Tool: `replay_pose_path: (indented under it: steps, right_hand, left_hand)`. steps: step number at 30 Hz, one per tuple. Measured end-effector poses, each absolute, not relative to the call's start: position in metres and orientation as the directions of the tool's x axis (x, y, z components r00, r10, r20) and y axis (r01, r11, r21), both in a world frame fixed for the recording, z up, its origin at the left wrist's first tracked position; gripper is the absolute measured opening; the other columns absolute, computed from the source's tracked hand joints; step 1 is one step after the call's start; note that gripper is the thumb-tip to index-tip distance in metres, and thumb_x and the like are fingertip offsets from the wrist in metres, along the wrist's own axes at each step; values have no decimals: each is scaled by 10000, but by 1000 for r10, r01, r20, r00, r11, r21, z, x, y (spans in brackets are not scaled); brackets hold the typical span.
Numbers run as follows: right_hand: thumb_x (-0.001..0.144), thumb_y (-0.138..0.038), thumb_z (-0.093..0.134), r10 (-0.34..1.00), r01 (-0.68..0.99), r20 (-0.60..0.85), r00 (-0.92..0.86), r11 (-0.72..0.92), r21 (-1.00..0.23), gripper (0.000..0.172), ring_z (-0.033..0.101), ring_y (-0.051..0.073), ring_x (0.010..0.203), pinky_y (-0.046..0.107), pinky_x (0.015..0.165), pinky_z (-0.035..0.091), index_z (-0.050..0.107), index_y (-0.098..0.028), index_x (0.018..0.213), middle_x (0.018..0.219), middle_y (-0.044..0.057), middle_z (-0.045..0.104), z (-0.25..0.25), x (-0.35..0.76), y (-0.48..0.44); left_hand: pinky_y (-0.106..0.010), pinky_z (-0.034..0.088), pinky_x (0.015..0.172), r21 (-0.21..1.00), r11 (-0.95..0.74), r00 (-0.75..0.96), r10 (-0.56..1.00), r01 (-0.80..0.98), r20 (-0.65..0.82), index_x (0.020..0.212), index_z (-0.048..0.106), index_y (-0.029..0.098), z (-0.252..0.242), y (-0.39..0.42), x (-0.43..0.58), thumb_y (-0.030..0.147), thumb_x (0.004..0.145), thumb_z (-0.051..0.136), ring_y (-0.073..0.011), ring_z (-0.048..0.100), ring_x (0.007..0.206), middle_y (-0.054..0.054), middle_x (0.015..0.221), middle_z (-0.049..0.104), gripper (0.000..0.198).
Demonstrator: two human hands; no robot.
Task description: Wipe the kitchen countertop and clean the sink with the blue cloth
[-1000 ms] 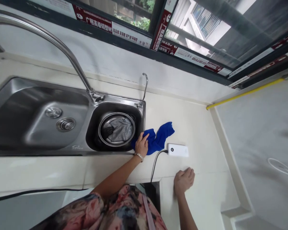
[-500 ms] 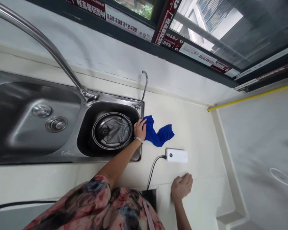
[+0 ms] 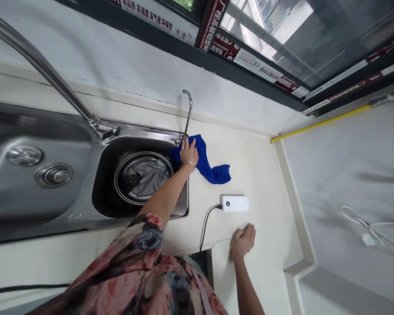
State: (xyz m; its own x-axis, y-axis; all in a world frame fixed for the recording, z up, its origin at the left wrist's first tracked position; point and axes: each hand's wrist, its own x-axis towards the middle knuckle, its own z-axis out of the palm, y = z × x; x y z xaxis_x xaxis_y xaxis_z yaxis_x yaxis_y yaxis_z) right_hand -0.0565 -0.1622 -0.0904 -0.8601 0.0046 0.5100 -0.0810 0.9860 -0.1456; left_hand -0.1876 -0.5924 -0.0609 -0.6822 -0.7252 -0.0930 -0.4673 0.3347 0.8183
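My left hand (image 3: 189, 153) presses down on a blue cloth (image 3: 203, 162) at the right rim of the sink, close to the base of a small thin faucet (image 3: 188, 111). The cloth runs from under the palm onto the counter, and one corner of it hangs over the basin edge. Curled up with nothing visible in it, my right hand (image 3: 243, 241) rests on the counter (image 3: 265, 183) below a white power bank (image 3: 234, 203).
A round metal basin (image 3: 117, 181) holding a grey cloth (image 3: 151, 177) sits in the right bowl of the steel sink (image 3: 80, 199). A large faucet (image 3: 59, 83) arches over the left side. From the power bank, a black cable (image 3: 204, 227) runs to the counter's front edge.
My left hand has slid the blue cloth along the sink rim toward the wall, up to the small faucet. My right hand stays curled on the counter. The view has shifted slightly.
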Motion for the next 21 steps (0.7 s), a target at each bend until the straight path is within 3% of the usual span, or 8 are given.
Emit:
replay_pose_path:
  steps: [4, 8, 13, 17, 21]
  right_hand:
    - [939, -247, 365, 7, -83, 499, -867, 984, -159, 559, 578, 407, 1333, 613, 1079, 497, 635, 25, 1345, 1373, 325, 617, -92, -60, -159]
    - [929, -238, 371, 11, -79, 523, -852, 986, -150, 551, 587, 394, 1323, 610, 1075, 503, 646, 16, 1333, 1361, 311, 632, -94, -60, -158]
    - [925, -239, 357, 19, -64, 498, -867, 987, -149, 567, 570, 384, 1344, 590, 1103, 484, 643, 33, 1332, 1386, 313, 616, -96, -60, -155]
    - [923, -256, 364, 35, -46, 473, -880, 986, -159, 585, 553, 380, 1364, 592, 1123, 471, 629, 25, 1363, 1414, 304, 604, -95, -58, -153]
    - [926, -264, 374, 23, -53, 481, -877, 988, -144, 578, 566, 365, 1358, 571, 1126, 477, 636, -7, 1373, 1427, 278, 607, -96, -55, -153]
  left_hand:
    - [-563, 335, 1254, 821, 423, -796, -602, -384, -63, 1618, 394, 193, -63, -607, -181, 206, 929, 548, -353, 246, 1587, -135, 1737, 234, 706]
    - [-468, 228, 1314, 808, 530, -849, -524, -258, 72, 1631, 337, 125, -70, -610, -153, 237, 908, 599, -329, 171, 1612, -144, 1757, 152, 777]
    - [-486, 244, 1312, 813, 487, -833, -554, -319, 5, 1593, 388, 65, -82, -581, -118, 308, 1013, 405, -332, 276, 1577, -199, 1663, 380, 629]
    - [-507, 249, 1308, 803, 474, -816, -577, -360, -26, 1617, 362, 100, -83, -564, -114, 321, 1036, 338, -334, 273, 1574, -168, 1684, 354, 623]
    - [-564, 368, 1234, 771, 397, -727, -675, -498, -122, 1621, 374, 137, -71, -562, -131, 315, 1026, 364, -374, 272, 1554, -160, 1677, 362, 621]
